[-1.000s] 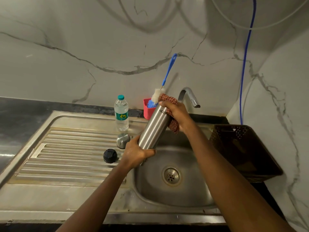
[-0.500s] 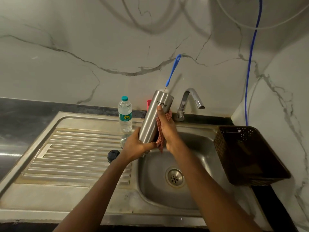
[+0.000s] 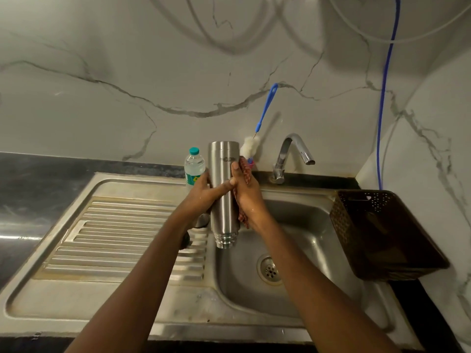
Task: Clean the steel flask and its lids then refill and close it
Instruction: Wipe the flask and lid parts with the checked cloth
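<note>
Gripping the steel flask [image 3: 224, 200] at mid-body, the left hand [image 3: 202, 193] curls its fingers round the left side. Flask position: upright, threaded end down, above the left edge of the sink [image 3: 305, 238]. The right hand [image 3: 248, 197] clamps a checked cloth [image 3: 244, 168] against the flask's right side, fingers closed on it.

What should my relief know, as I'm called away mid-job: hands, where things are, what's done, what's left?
Left hand grips the steel flask, held mouth-down over the sink.
Right hand holds the cloth against the flask's side.
Steel lid and black lid lie on the drainboard, half hidden behind the left arm; water bottle stands behind.
Done: lids off.
Left: finish wiping the outside, refill, fit both lids. Whether the inside is washed cannot be told.
</note>
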